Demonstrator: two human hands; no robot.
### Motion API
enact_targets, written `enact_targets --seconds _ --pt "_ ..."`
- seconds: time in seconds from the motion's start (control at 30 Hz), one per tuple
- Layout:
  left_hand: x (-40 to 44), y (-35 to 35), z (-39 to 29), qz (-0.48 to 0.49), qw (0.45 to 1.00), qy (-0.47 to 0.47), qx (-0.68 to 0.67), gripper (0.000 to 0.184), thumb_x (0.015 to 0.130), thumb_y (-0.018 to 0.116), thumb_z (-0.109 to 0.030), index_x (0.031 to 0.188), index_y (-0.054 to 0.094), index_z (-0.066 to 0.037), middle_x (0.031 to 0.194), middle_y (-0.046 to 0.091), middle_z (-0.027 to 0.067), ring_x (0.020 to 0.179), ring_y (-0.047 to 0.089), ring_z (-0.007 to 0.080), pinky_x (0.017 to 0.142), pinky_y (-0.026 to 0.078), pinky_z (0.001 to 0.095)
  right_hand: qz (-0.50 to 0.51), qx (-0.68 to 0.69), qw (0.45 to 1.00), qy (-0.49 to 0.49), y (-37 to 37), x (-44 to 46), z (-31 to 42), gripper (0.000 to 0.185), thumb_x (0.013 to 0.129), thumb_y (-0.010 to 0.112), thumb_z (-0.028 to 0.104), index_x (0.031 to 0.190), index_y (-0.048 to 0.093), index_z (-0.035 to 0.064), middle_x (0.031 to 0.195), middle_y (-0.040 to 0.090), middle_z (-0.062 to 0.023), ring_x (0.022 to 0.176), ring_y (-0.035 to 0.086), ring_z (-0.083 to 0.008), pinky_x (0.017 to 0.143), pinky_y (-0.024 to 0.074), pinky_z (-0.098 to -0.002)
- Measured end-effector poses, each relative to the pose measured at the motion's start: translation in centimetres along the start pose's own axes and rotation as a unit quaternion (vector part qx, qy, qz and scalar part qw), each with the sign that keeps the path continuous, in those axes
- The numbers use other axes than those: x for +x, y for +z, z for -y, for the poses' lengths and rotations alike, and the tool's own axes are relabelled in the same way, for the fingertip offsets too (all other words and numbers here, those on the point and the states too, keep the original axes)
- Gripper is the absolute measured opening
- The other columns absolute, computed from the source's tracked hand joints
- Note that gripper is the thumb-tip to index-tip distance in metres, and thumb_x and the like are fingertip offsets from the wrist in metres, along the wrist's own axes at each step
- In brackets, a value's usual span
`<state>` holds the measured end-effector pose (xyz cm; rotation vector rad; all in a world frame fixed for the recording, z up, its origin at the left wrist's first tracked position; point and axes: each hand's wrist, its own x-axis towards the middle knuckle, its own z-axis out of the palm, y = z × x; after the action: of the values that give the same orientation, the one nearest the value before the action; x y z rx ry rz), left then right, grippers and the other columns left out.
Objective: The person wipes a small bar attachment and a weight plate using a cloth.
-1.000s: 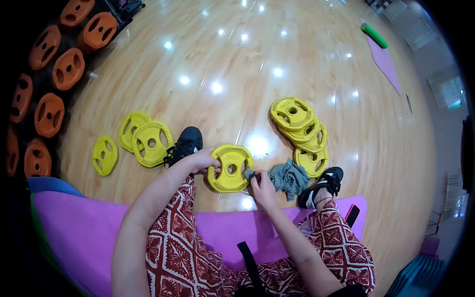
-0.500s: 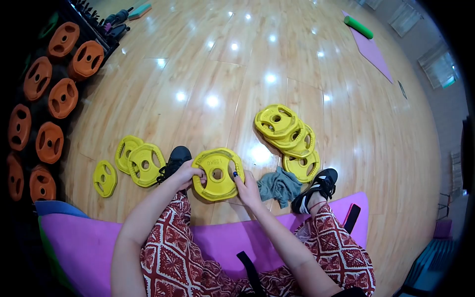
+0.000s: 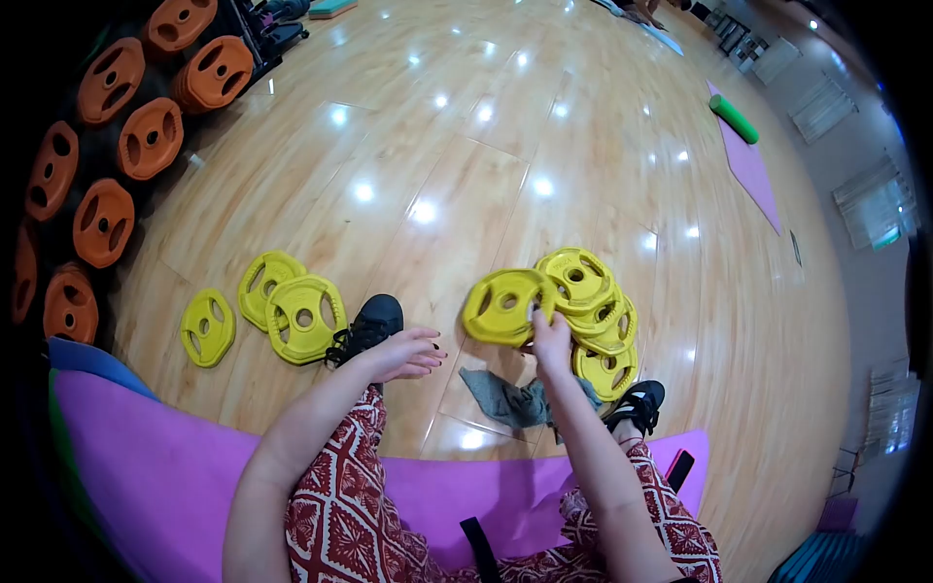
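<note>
A yellow weight plate (image 3: 491,325) hangs from my right hand (image 3: 551,342), whose fingers are wrapped through the grip slot at its right side. Just beyond the plate, overlapping yellow weight plates (image 3: 622,335) lie fanned on the floor. Below my right wrist is a crumpled grey-green cloth (image 3: 515,403), partly covered by the forearm. My left hand (image 3: 406,356) is empty beside the black shoe (image 3: 377,321), its fingers stretched out towards the right. Left of that shoe lie two overlapping yellow plates (image 3: 328,325) and a smaller yellow plate (image 3: 208,327).
Orange weight plates (image 3: 104,222) hang on a rack at the left. I sit on a purple mat (image 3: 194,447), with a phone (image 3: 679,469) near its right end. Farther off are a green foam roller (image 3: 734,119) on a pink mat (image 3: 753,189) and another person (image 3: 641,12).
My left hand has let go of the plate. My right hand has carried it rightwards and away from me, near the right-hand pile. The cloth looks stretched leftwards, and the view has shifted.
</note>
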<state>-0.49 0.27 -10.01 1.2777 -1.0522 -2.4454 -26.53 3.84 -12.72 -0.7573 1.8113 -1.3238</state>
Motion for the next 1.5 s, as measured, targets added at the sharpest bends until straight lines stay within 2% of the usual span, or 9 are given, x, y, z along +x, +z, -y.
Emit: enact_targets --seconds 0.37,0.5,0.83,1.0,1.07,1.2,1.33,1.4,1.5 --pt "0.7 -0.2 0.5 0.013 0.996 -0.031 0.086 0.028 0.083 0.046 -0.016 0.11 0.045 -0.007 0.099 0.056 0.009 0.087 0.055 0.0148 0.073 0.046 0.0262 -0.021 0.032 0.998 0.046 -3.0 4.0 6.4 0.031 0.079 0.04 0.0 0.11 0.038 -0.0022 0.09 0.052 -0.0117 0.066 0.055 -0.0196 0.047 0.0468 -0.0273" --pt "0.4 -0.1 0.1 0.019 0.999 -0.023 0.034 0.026 0.083 0.047 -0.014 0.109 0.046 -0.007 0.097 0.056 0.0091 0.085 0.055 0.0151 0.072 0.047 0.0264 -0.148 -0.248 0.951 -0.106 -2.4 2.2 6.5 0.051 0.073 0.045 0.006 0.12 0.035 -0.0082 0.111 0.048 -0.0263 0.1 0.05 -0.0346 0.085 0.039 -0.0338" --pt "-0.9 -1.6 -1.2 -0.02 0.987 0.13 -0.088 0.021 0.082 0.047 -0.007 0.103 0.048 -0.003 0.094 0.057 0.0111 0.081 0.056 0.0174 0.072 0.048 0.0299 0.163 -0.039 0.98 -0.111 4.3 -3.1 4.8 0.054 0.077 0.04 -0.007 0.128 0.022 -0.0044 0.126 0.035 -0.0228 0.111 0.043 -0.0252 0.09 0.0375 -0.0293" --pt "-3.4 -8.0 0.1 -0.297 0.893 0.309 -0.141 0.021 0.079 0.046 -0.003 0.099 0.05 -0.001 0.084 0.058 0.008 0.074 0.056 0.0163 0.07 0.047 0.0271 0.238 0.043 0.966 -0.091 9.3 -8.0 4.0 0.049 0.078 0.04 -0.006 0.126 0.03 -0.0004 0.117 0.047 -0.0176 0.099 0.051 -0.0184 0.083 0.0412 -0.0271" --pt "-3.5 -12.1 3.1 -0.452 0.782 0.411 0.123 0.024 0.076 0.051 -0.004 0.1 0.05 -0.002 0.089 0.057 0.0099 0.082 0.054 0.0215 0.078 0.044 0.0317 0.28 0.024 0.955 -0.097 11.3 -10.2 5.6 0.049 0.078 0.04 -0.005 0.125 0.031 0.0002 0.116 0.048 -0.0162 0.1 0.051 -0.0191 0.084 0.0408 -0.0278" --pt "-7.1 -11.9 5.4 -0.699 0.618 0.177 0.314 0.05 0.063 0.065 -0.018 0.108 0.045 -0.005 0.109 0.046 0.0178 0.104 0.041 0.0319 0.091 0.03 0.038 0.357 -0.035 0.914 -0.191 15.8 -14.4 5.9 0.045 0.077 0.04 0.004 0.122 0.037 0.0029 0.112 0.051 -0.0177 0.101 0.052 -0.0238 0.087 0.0392 -0.0299" --pt "-6.0 -16.4 8.0 -0.753 0.582 0.102 0.289 0.059 0.062 0.067 -0.022 0.112 0.041 -0.003 0.109 0.045 0.0191 0.101 0.043 0.0312 0.089 0.033 0.0365 0.38 -0.219 0.853 -0.283 17.7 -16.7 5.6 0.032 0.075 0.046 0.012 0.106 0.054 0.0079 0.108 0.052 -0.0134 0.103 0.048 -0.0272 0.088 0.0326 -0.0346" --pt "-3.4 -22.2 10.7 -0.687 0.693 0.205 0.078 0.059 0.065 0.067 -0.019 0.11 0.037 0.003 0.104 0.048 0.0138 0.091 0.049 0.0222 0.076 0.041 0.0304 0.371 -0.233 0.852 -0.288 18.1 -16.7 4.6 0.031 0.076 0.046 0.013 0.105 0.056 0.0098 0.107 0.053 -0.0124 0.104 0.046 -0.0252 0.088 0.0307 -0.0352" --pt "-3.3 -23.2 10.1 -0.696 0.694 0.182 0.044 0.047 0.069 0.065 -0.018 0.103 0.045 0.006 0.094 0.053 0.0111 0.079 0.053 0.0166 0.064 0.044 0.0263 0.366 -0.252 0.849 -0.287 18.0 -16.7 4.3 0.028 0.077 0.045 0.015 0.102 0.058 0.0122 0.106 0.053 -0.0111 0.106 0.044 -0.0227 0.089 0.028 -0.0366"
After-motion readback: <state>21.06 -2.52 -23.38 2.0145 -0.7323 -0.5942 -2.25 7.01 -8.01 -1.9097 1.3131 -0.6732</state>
